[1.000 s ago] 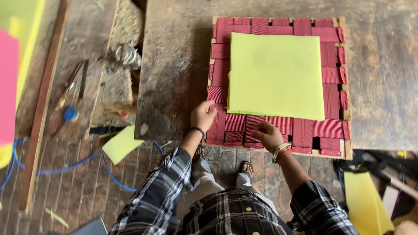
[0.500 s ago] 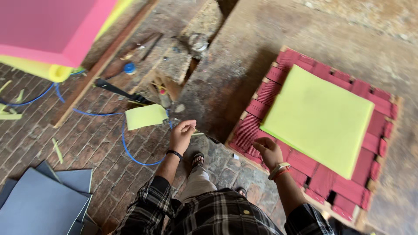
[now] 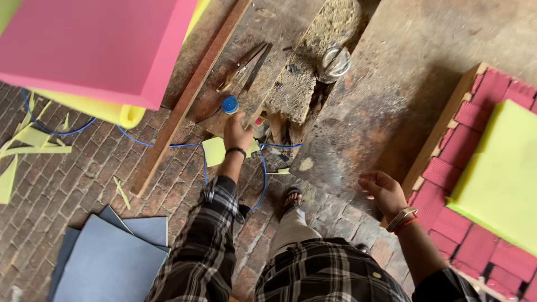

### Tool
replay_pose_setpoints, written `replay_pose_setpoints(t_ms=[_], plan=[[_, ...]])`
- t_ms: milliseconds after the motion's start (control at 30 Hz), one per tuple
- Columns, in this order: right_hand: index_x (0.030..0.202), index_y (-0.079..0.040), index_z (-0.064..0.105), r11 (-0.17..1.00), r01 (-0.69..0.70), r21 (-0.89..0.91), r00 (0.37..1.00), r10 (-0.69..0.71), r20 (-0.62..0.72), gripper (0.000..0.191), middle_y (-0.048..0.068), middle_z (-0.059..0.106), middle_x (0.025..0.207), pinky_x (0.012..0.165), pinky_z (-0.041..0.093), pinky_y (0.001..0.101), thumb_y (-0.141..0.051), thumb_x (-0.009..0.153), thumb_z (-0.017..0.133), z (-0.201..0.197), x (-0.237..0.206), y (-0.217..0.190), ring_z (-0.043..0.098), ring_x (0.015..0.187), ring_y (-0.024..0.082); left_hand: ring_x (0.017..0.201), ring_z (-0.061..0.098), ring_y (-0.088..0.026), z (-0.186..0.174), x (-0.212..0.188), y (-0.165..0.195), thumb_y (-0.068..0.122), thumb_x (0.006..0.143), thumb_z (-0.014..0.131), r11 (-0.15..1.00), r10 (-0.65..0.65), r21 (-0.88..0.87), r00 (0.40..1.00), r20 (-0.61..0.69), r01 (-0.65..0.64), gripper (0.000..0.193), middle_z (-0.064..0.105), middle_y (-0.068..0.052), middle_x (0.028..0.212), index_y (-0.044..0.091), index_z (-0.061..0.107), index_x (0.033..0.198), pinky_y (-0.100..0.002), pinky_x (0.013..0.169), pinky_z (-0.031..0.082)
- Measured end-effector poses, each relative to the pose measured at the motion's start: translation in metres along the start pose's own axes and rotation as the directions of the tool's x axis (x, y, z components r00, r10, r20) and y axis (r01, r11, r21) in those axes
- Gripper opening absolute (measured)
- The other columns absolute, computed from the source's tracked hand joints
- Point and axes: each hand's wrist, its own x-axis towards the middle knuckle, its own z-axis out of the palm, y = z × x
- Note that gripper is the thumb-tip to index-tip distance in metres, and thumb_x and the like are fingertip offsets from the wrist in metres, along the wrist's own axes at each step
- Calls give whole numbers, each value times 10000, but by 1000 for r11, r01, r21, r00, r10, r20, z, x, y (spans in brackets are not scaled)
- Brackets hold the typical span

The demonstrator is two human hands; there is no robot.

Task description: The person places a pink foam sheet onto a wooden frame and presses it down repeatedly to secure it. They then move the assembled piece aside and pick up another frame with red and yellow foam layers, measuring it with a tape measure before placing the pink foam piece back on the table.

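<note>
A worn brick floor point(image 3: 72, 184) fills the lower left of the frame, and on it lie grey sheets point(image 3: 109, 260) at the bottom left, yellow foam scraps point(image 3: 31, 142) at the left edge, a looping blue cable point(image 3: 263, 179) and a small yellow foam square point(image 3: 215, 150) near the centre. A long plank point(image 3: 190, 95) runs diagonally from top centre down to the bricks, with scissors point(image 3: 246, 67), a blue cap point(image 3: 230, 104) and a glass jar point(image 3: 334, 61) lying on the rough slab point(image 3: 291, 84) beside it. On the stained concrete point(image 3: 403, 72) at right rests a wooden frame of red blocks point(image 3: 464, 140) topped by a yellow foam pad point(image 3: 500, 179).
</note>
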Motion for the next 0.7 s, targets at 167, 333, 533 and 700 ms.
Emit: replay_pose_setpoints(t_ms=[167, 333, 533, 700], plan=[[1147, -83, 724, 997, -58, -49, 998, 56, -42, 265, 8, 758, 1012, 773, 547, 301, -192, 906, 709, 41, -8, -19, 678, 855, 119, 1108, 652, -361, 12, 68, -48, 195, 717, 869, 989, 131, 66, 990, 50, -135, 401, 708, -159, 1152, 100, 714, 1075, -455, 961, 521], [1128, -70, 724, 989, -16, 150, 986, 40, -163, 245, 33, 751, 994, 762, 535, 301, -192, 917, 717, 21, -35, -5, 667, 838, 127, 1015, 683, -357, 22, 69, -72, 171, 782, 823, 993, 70, 76, 974, 214, -88, 461, 706, -171, 1102, 130, 685, 1220, -463, 907, 540], [1165, -57, 737, 967, -163, 195, 920, 221, -323, 274, 62, 713, 919, 660, 484, 301, -220, 946, 718, -10, -101, 15, 628, 782, 137, 784, 661, -234, 55, -32, -14, 248, 830, 517, 545, 84, -673, 766, 637, 500, 382, 628, -45, 1069, 83, 617, 1160, -399, 607, 542], [1119, -59, 746, 921, -43, 387, 937, 172, -304, 244, 45, 760, 904, 726, 588, 292, -186, 914, 710, -10, -144, 24, 700, 775, 129, 965, 663, -234, 99, -200, 140, 145, 735, 485, 461, 552, -437, 136, 823, 772, 624, 622, -145, 1167, 78, 541, 1353, -352, 843, 573]])
